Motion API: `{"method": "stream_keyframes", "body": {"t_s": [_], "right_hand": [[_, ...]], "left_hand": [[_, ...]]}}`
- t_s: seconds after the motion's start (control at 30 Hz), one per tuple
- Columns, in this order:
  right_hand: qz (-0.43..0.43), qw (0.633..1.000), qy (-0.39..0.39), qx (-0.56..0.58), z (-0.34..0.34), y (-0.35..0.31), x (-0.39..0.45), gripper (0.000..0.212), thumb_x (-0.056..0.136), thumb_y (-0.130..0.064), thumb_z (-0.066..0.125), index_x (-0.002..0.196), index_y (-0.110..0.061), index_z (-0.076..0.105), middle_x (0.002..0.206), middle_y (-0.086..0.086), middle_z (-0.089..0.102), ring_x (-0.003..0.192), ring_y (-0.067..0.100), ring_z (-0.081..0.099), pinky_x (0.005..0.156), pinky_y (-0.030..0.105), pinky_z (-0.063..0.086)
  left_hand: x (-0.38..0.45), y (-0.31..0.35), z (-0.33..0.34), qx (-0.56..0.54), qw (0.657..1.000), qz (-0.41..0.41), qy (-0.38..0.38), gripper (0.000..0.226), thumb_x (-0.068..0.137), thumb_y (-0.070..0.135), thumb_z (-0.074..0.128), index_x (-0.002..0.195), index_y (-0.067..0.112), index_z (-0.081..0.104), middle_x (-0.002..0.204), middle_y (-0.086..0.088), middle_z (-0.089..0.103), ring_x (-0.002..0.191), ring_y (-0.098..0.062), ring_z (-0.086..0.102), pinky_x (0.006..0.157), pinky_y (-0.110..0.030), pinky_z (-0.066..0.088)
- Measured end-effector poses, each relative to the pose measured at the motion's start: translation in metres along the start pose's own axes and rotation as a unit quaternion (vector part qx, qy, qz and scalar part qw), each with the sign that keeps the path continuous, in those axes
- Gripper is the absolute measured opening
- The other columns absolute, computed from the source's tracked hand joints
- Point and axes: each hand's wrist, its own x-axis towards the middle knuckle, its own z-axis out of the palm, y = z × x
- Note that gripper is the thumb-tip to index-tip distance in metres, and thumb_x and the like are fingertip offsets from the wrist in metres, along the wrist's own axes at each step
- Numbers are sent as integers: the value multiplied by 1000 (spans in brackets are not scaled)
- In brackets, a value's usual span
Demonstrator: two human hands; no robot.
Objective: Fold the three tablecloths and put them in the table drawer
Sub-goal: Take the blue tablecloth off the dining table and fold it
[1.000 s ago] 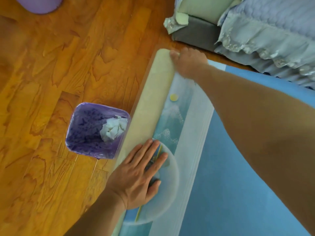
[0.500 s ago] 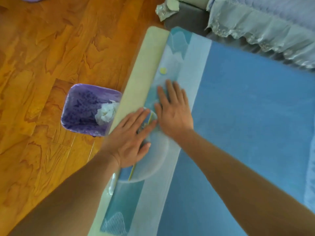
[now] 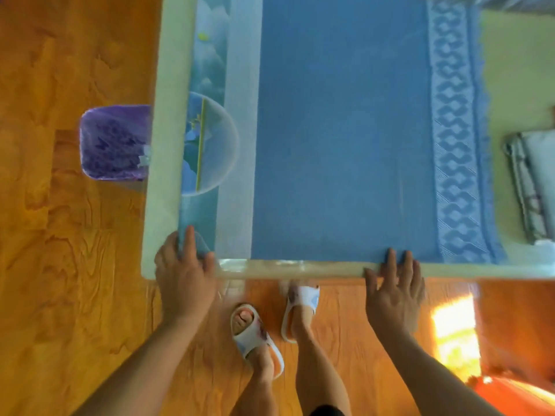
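Over a wooden floor (image 3: 75, 265), the blue tablecloth (image 3: 345, 130) lies flat on the tabletop (image 3: 168, 145), stretching away from both hands. The left hand (image 3: 183, 265) grips the printed cloth's (image 3: 207, 70) near corner; the right hand (image 3: 393, 289), fingers straight, touches the blue near edge.

a pale table (image 3: 168, 145) carries a blue tablecloth (image 3: 342, 130) over a printed cloth (image 3: 207, 70), plus folded fabric (image 3: 531, 187).
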Motion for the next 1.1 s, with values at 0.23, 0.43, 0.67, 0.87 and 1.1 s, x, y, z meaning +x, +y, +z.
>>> {"method": "stream_keyframes", "body": {"t_s": [0.23, 0.43, 0.67, 0.87, 1.1], "right_hand": [[175, 926, 27, 334, -26, -18, 3, 40, 96, -31, 55, 127, -6, 56, 120, 6, 55, 116, 28, 51, 98, 37, 38], [460, 535, -63, 706, -59, -30, 20, 28, 97, -27, 63, 114, -6, 56, 101, 13, 67, 96, 25, 71, 87, 35, 59], [470, 461, -97, 746, -80, -15, 48, 23, 96, -22, 61, 112, -7, 53, 99, 11, 60, 96, 29, 68, 94, 43, 56], [430, 485, -82, 757, -74, 8, 71, 16, 93, -32, 62, 81, -26, 53, 54, -10, 48, 46, 6, 40, 48, 17, 35], [380, 445, -23, 811, -101, 75, 99, 24, 96, -35, 61, 107, -14, 66, 105, 4, 73, 102, 21, 70, 92, 42, 58]], "left_hand": [[31, 18, -49, -586, 731, -347, -42, 22, 96, 35, 67, 109, 17, 69, 103, -2, 78, 104, -24, 73, 85, -42, 58], [-5, 69, -44, -741, 582, -331, -55, 54, 95, 44, 65, 137, 14, 49, 130, -11, 64, 119, -25, 65, 104, -39, 51], [0, 82, -23, -414, 881, -230, -18, 59, 91, 43, 73, 142, 24, 50, 127, 2, 62, 112, -20, 60, 89, -35, 51], [9, 65, -35, -635, 653, -412, 36, 26, 102, 23, 59, 127, 14, 56, 112, -9, 72, 97, -26, 74, 76, -44, 62], [8, 86, -44, -766, 494, -402, 86, 28, 105, 24, 53, 128, 12, 61, 109, -9, 77, 95, -25, 77, 77, -40, 63]]}}
